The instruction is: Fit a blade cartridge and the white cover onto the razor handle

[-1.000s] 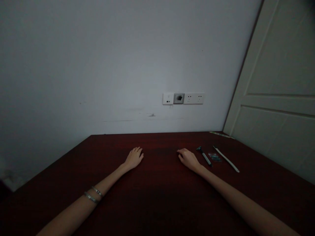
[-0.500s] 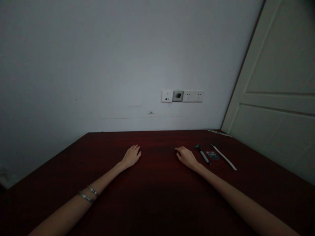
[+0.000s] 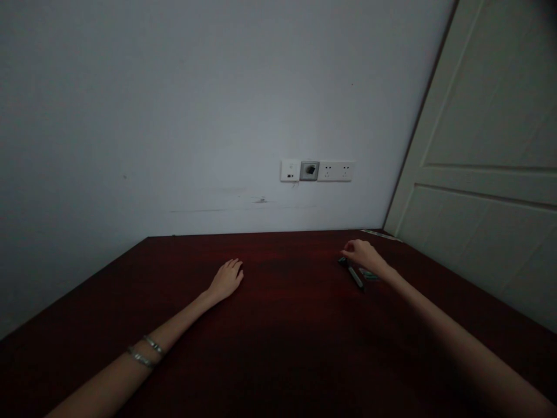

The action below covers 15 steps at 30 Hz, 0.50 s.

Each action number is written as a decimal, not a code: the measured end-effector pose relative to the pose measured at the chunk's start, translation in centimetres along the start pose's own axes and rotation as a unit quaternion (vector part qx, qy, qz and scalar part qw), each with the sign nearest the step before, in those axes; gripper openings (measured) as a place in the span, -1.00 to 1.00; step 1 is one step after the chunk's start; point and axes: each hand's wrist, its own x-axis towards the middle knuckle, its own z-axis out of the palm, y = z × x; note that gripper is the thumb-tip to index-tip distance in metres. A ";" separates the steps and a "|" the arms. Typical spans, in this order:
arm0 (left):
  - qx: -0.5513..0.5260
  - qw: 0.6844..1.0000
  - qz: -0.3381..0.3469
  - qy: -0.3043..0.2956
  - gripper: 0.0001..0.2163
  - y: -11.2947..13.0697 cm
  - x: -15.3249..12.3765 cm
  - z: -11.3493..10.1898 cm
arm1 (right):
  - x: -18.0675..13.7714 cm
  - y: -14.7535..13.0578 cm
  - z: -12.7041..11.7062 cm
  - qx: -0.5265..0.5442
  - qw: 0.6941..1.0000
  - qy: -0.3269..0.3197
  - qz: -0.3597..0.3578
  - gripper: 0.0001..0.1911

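Note:
My left hand lies palm down on the dark red table, fingers stretched out and nothing under it that I can see. Two silvery bracelets circle that forearm. Over at the right, my right hand hovers with bent fingers, a gap showing between thumb and forefinger. Just below its fingertips is the head of a razor, which lies slantwise with its grey handle towards me. Beside the razor, a small clear packet with greenish pieces is partly covered by my right wrist. The white stick-like thing is hidden behind my right forearm.
The table reaches back to a pale wall with a row of sockets. A flat, thin strip lies at the far right corner. A panelled door rises along the right side.
My right hand has lifted and moved right, from beside the razor to above its head. Its forearm now covers the white stick. My left hand stays put; the view has shifted slightly.

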 end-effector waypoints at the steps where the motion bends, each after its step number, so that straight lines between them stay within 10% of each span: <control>1: 0.001 1.000 0.001 0.001 -0.60 0.0 0.0 0.0 | -0.2 0.7 -0.2 -0.005 1.000 -0.019 0.013 -0.75; 15: 0.035 0.999 0.007 -0.003 -0.60 0.0 0.2 0.3 | -1.7 1.3 1.5 -0.089 0.989 -0.109 0.045 -0.74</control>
